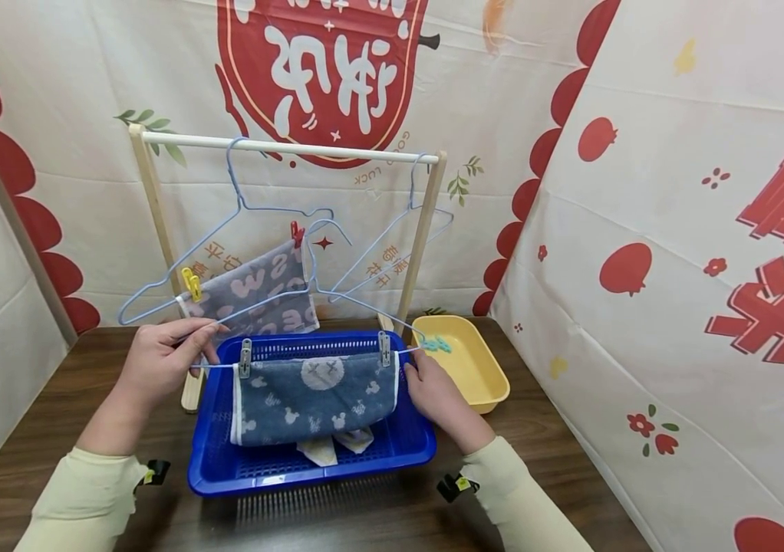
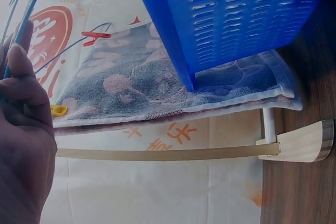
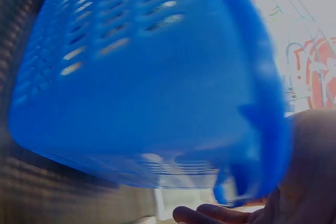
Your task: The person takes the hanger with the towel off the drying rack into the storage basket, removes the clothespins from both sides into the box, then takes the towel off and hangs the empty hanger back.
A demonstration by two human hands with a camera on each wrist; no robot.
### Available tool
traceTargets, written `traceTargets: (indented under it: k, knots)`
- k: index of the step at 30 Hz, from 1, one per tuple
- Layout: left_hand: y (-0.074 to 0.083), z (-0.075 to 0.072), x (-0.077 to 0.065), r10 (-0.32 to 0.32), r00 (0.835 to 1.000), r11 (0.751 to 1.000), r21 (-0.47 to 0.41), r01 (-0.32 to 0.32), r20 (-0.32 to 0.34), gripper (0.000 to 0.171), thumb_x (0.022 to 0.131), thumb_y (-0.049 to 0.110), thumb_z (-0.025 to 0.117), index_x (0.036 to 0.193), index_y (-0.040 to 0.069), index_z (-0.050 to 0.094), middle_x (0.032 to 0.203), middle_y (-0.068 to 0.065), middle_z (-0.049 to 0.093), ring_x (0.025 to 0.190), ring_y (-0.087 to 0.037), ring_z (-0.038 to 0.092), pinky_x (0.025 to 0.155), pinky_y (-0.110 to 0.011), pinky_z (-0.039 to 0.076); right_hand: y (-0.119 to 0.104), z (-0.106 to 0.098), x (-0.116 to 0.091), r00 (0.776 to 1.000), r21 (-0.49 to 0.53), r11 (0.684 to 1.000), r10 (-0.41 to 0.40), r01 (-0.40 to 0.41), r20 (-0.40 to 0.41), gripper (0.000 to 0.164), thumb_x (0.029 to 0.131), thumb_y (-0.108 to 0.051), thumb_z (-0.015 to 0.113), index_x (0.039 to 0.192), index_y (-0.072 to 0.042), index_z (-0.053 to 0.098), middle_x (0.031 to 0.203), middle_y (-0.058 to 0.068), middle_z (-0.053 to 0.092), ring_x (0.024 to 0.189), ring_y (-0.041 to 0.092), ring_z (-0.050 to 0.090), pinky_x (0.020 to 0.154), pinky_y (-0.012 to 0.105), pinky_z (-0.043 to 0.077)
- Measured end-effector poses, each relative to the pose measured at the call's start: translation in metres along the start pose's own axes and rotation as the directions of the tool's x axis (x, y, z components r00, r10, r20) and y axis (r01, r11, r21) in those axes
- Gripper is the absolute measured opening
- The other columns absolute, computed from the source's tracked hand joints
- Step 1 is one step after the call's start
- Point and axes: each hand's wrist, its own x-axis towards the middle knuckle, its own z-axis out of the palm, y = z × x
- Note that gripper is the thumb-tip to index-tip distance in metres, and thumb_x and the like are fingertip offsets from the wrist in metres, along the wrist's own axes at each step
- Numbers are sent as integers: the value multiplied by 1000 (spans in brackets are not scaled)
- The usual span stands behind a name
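My left hand (image 1: 166, 354) pinches the hanger (image 1: 312, 284); my right hand (image 1: 437, 389) is at its other end, grip unclear, likely for balance. Clips (image 1: 245, 359) hold the towel (image 1: 316, 400) on it, over the basket (image 1: 271, 481).

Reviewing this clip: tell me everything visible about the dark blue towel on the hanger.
The dark blue towel looks like soft fabric, white-edged, with a pale round face and small light motifs. It hangs from the lower bar of the light blue hanger, pinned by two gray clips, over the blue basket; contact with the basket is unclear.
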Motion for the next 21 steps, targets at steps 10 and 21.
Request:
traceTargets:
  k: [10,21]
  knots:
    - [1,-1,-1,-14,1000,1000,-4,14,4,23,101,-16,68,109,-1,82,72,1,75,58,-12,58,53,-20,50,-7,-23,-9,994,-145,989,-48,33,-101,20,114,-22,60,103,-8,69,85,7,63,74,24,59,70,41,53]
    - [3,0,-1,-25,1000,1000,-10,25,-5,21,101,-16,67,108,-3,82,70,0,74,57,-11,60,53,-20,51,-49,-41,-30,927,-198,939,-318,279,-199,9,106,-18,76,107,-9,73,90,2,66,81,22,61,72,40,56]
